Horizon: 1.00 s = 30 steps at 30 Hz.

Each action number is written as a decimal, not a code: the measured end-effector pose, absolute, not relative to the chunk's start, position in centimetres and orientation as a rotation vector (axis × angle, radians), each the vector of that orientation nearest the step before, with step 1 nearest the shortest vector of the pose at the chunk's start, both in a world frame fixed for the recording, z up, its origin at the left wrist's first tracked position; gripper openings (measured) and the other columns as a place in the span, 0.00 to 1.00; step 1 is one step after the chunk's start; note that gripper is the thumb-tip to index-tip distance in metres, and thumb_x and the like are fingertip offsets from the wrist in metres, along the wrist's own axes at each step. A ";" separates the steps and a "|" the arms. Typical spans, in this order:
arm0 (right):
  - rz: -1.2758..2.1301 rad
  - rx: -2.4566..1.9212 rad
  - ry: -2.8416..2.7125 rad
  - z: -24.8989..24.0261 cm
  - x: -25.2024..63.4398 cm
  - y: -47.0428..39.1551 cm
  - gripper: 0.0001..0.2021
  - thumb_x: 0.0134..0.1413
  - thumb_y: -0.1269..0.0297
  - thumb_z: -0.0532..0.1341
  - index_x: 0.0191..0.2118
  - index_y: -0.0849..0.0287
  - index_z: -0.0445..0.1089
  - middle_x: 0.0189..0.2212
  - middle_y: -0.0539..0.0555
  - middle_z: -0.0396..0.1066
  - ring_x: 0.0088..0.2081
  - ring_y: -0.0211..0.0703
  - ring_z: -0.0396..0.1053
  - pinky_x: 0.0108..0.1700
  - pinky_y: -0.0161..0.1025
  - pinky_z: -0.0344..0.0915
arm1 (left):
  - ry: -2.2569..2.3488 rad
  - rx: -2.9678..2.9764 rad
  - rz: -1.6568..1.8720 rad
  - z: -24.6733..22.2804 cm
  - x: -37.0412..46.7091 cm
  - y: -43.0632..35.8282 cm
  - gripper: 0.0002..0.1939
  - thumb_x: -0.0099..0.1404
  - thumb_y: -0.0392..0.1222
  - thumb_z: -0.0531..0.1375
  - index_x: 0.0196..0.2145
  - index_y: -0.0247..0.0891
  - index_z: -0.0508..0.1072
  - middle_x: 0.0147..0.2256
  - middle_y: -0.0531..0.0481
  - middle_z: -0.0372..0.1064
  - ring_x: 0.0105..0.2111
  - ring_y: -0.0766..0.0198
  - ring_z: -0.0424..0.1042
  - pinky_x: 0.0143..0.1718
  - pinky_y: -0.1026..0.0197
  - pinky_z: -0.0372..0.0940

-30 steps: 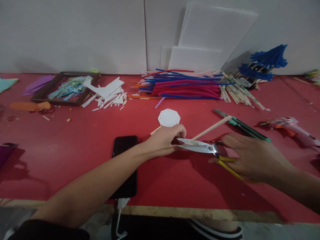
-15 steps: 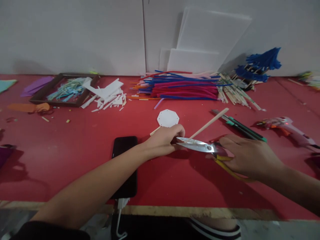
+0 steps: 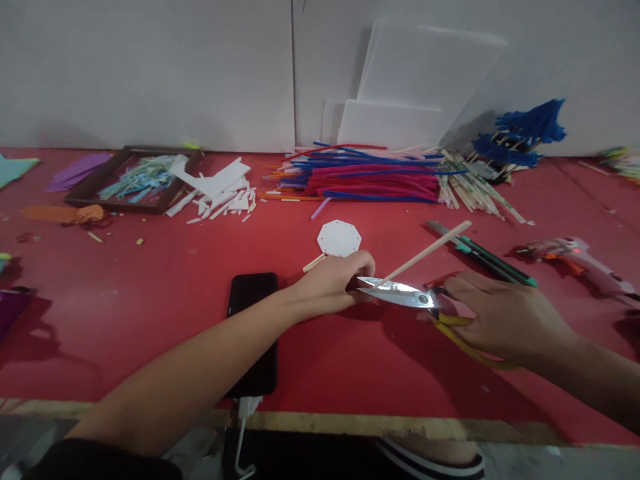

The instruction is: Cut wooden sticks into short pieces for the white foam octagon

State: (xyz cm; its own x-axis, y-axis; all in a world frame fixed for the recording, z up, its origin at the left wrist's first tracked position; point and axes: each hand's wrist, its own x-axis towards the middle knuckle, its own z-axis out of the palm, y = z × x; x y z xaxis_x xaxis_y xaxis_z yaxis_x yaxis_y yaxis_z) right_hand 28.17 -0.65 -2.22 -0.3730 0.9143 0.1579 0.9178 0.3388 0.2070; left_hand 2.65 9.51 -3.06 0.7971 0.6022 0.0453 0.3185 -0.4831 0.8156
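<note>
My left hand (image 3: 340, 280) is closed around the lower end of a thin wooden stick (image 3: 430, 250), which slants up to the right. Its fingertips are mostly hidden behind the hand. In my right hand (image 3: 505, 320) is a pair of scissors (image 3: 400, 293) with yellow handles. The blades are slightly parted and lie across the stick close to my left fingers. A white octagonal disc (image 3: 339, 239) with small holes around its rim lies just beyond my left hand. Short stick pieces (image 3: 313, 263) rest between the disc and that hand.
A black phone (image 3: 255, 333) lies under my left forearm. Beyond my right hand are a utility knife (image 3: 483, 257) and a pink glue gun (image 3: 580, 260). Pipe cleaners (image 3: 370, 177), bundled sticks (image 3: 475, 187), white scraps (image 3: 220, 190) and a brown frame (image 3: 135, 203) line the back.
The stick's far end has shifted slightly right. A second short stick piece now shows beside my left hand. The whole view has shifted a little; both hands keep their holds.
</note>
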 end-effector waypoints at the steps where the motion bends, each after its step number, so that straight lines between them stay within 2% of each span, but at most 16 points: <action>1: -0.399 -1.749 -2.569 -2.3 28.2 -0.7 0.19 0.59 0.46 0.47 0.30 0.55 0.65 0.26 0.53 0.73 0.24 0.42 0.71 0.22 0.36 0.52 | 0.674 2.113 0.416 -3.1 2.6 9.5 0.12 0.57 0.36 0.64 0.33 0.40 0.62 0.27 0.58 0.63 0.27 0.69 0.63 0.28 0.66 0.53; 6: -0.419 -1.713 -2.426 -2.0 28.2 -0.5 0.18 0.61 0.48 0.47 0.30 0.54 0.65 0.27 0.53 0.74 0.23 0.43 0.70 0.22 0.38 0.54 | 0.642 2.048 0.448 -3.5 2.8 9.2 0.12 0.57 0.32 0.63 0.33 0.40 0.61 0.29 0.57 0.65 0.30 0.68 0.68 0.32 0.66 0.60; 8: -0.388 -1.677 -2.292 -1.1 28.3 -0.2 0.20 0.61 0.45 0.48 0.29 0.54 0.64 0.26 0.55 0.74 0.24 0.44 0.70 0.24 0.38 0.56 | 0.609 1.968 0.458 -3.7 2.9 9.1 0.12 0.58 0.31 0.62 0.33 0.40 0.60 0.30 0.56 0.67 0.33 0.68 0.71 0.34 0.65 0.64; 9: -0.362 -1.679 -2.215 -0.4 28.3 -0.1 0.21 0.60 0.43 0.48 0.28 0.54 0.64 0.23 0.55 0.72 0.23 0.44 0.69 0.24 0.38 0.55 | 0.593 1.946 0.471 -3.8 3.0 9.1 0.11 0.58 0.31 0.61 0.33 0.40 0.60 0.30 0.55 0.68 0.33 0.67 0.72 0.35 0.65 0.65; 11: -0.267 -1.727 -2.080 0.8 28.2 0.2 0.24 0.56 0.37 0.50 0.23 0.53 0.60 0.15 0.49 0.61 0.17 0.40 0.59 0.22 0.37 0.51 | 0.594 1.955 0.537 -3.9 3.0 9.2 0.09 0.59 0.33 0.61 0.33 0.39 0.62 0.31 0.54 0.69 0.33 0.67 0.73 0.36 0.65 0.66; 13: -0.122 -1.785 -1.910 1.5 28.1 0.6 0.28 0.50 0.32 0.53 0.19 0.52 0.53 0.12 0.45 0.50 0.15 0.36 0.50 0.19 0.37 0.46 | 0.662 1.972 0.662 -3.8 3.0 9.5 0.08 0.60 0.33 0.60 0.34 0.39 0.63 0.32 0.54 0.69 0.34 0.67 0.73 0.38 0.64 0.68; 14: -0.020 -1.819 -1.808 1.6 27.9 0.8 0.29 0.47 0.30 0.54 0.18 0.52 0.53 0.11 0.44 0.48 0.14 0.35 0.48 0.18 0.36 0.45 | 0.725 1.972 0.727 -3.6 3.0 9.6 0.08 0.61 0.33 0.60 0.36 0.40 0.63 0.33 0.54 0.69 0.35 0.67 0.73 0.40 0.63 0.69; 17: 0.301 -1.857 -1.513 0.7 26.9 1.7 0.27 0.43 0.31 0.58 0.24 0.54 0.61 0.13 0.44 0.54 0.15 0.35 0.52 0.18 0.35 0.49 | 0.974 2.047 0.758 -2.9 3.0 9.7 0.10 0.63 0.32 0.58 0.41 0.40 0.63 0.35 0.52 0.71 0.36 0.65 0.75 0.40 0.62 0.70; 19: 0.412 -1.782 -1.430 -0.2 26.1 2.5 0.26 0.45 0.33 0.58 0.28 0.55 0.63 0.16 0.44 0.57 0.17 0.35 0.55 0.20 0.35 0.53 | 1.093 2.272 0.593 -2.4 3.0 9.3 0.11 0.65 0.32 0.56 0.46 0.38 0.64 0.38 0.47 0.73 0.36 0.61 0.76 0.38 0.58 0.71; 21: 0.452 -1.735 -1.430 -1.0 25.2 3.3 0.26 0.48 0.33 0.57 0.27 0.55 0.63 0.16 0.44 0.55 0.18 0.34 0.55 0.21 0.35 0.52 | 1.095 2.597 0.346 -2.0 3.1 8.7 0.13 0.66 0.30 0.54 0.49 0.34 0.66 0.42 0.40 0.74 0.39 0.54 0.76 0.37 0.53 0.71; 24: 0.458 -1.721 -1.448 -1.7 24.3 4.1 0.26 0.47 0.34 0.59 0.25 0.55 0.61 0.16 0.43 0.52 0.19 0.34 0.53 0.21 0.34 0.50 | 1.104 2.881 0.116 -1.9 3.2 7.9 0.15 0.65 0.26 0.53 0.49 0.31 0.69 0.41 0.37 0.75 0.42 0.49 0.75 0.39 0.51 0.71; 30: 0.475 -1.705 -1.447 -2.7 25.2 3.8 0.24 0.48 0.36 0.59 0.27 0.55 0.62 0.18 0.44 0.53 0.19 0.35 0.53 0.21 0.35 0.52 | 1.153 2.941 0.185 -2.2 2.8 7.6 0.14 0.64 0.26 0.52 0.45 0.31 0.72 0.38 0.37 0.74 0.39 0.48 0.74 0.36 0.51 0.69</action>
